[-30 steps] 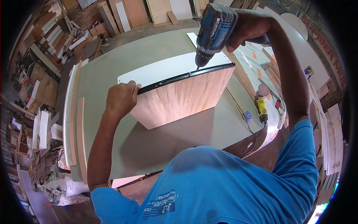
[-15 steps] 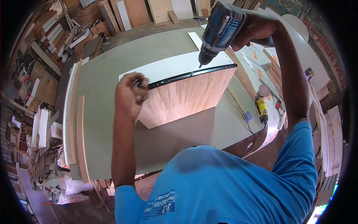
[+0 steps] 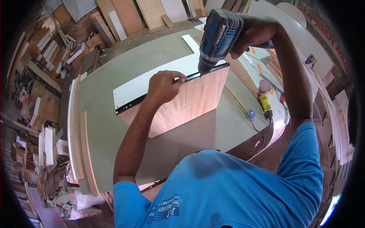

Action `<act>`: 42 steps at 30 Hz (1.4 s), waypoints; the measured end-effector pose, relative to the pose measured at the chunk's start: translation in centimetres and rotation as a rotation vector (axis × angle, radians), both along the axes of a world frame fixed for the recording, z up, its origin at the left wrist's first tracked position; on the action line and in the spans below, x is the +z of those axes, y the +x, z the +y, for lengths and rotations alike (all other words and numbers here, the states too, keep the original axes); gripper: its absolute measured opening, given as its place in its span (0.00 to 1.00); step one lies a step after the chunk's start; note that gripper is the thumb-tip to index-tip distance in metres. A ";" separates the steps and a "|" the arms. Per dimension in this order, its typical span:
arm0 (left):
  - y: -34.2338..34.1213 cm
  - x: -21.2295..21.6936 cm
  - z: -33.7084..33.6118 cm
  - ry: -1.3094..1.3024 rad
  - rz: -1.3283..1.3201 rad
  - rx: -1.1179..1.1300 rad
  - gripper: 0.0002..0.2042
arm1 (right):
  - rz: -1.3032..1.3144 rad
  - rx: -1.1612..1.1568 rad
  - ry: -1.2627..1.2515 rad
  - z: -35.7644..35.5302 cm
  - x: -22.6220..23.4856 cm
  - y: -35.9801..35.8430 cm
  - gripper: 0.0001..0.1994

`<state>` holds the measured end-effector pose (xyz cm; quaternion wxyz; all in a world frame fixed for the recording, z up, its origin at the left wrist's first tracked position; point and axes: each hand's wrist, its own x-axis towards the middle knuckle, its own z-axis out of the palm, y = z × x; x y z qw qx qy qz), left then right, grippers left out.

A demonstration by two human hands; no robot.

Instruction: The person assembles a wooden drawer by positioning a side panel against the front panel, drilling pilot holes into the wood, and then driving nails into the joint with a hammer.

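A cordless drill (image 3: 220, 36) is gripped in my right hand (image 3: 255, 36), its chuck pointing down. The drill's tip meets the black drawer slide (image 3: 133, 102), or hovers just over it; I cannot tell which. That slide runs along the upper edge of a box-like piece with a wood-grain panel (image 3: 182, 104) facing me and a white panel (image 3: 148, 78) behind. My left hand (image 3: 165, 86) is closed in a pinch at the slide, left of the drill tip. Whatever its fingers may hold is hidden.
The piece stands on a large grey-green worktable (image 3: 114, 152). To its right lie a blue tape measure (image 3: 251, 114) with its tape drawn out and a yellow sander (image 3: 265, 102) with a cord. Wood strips (image 3: 88, 152) line the left edge. Boards (image 3: 144, 15) lean at the back.
My left hand has moved right along the slide, uncovering its left end. The drill has come down and slightly left onto or close to the slide. The whole view has shifted a little.
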<state>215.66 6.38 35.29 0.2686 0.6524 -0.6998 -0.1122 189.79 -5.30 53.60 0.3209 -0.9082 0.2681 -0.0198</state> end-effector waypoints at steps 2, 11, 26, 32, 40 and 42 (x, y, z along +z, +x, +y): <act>0.2 0.2 -0.3 -0.083 0.039 -0.006 0.09 | 0.040 -0.023 0.000 -0.1 0.3 -0.4 0.25; -0.2 1.3 -0.7 -0.132 -0.266 -0.135 0.03 | 0.033 -0.093 -0.005 -0.9 0.1 -3.2 0.23; -1.2 1.2 -3.2 -0.034 -0.571 -0.161 0.08 | 0.044 -0.142 -0.065 -2.0 -0.1 -6.9 0.26; -1.0 1.8 -1.1 -0.123 -0.528 -0.227 0.05 | -0.083 -0.201 0.057 -1.8 -0.8 -7.2 0.29; 0.3 2.0 -1.1 -0.055 -0.462 -0.192 0.03 | -0.131 -0.187 0.145 -2.3 -1.1 -7.3 0.40; 0.6 1.9 -1.1 -0.112 -0.449 -0.245 0.03 | -0.132 -0.201 0.158 -1.7 -0.8 -7.2 0.41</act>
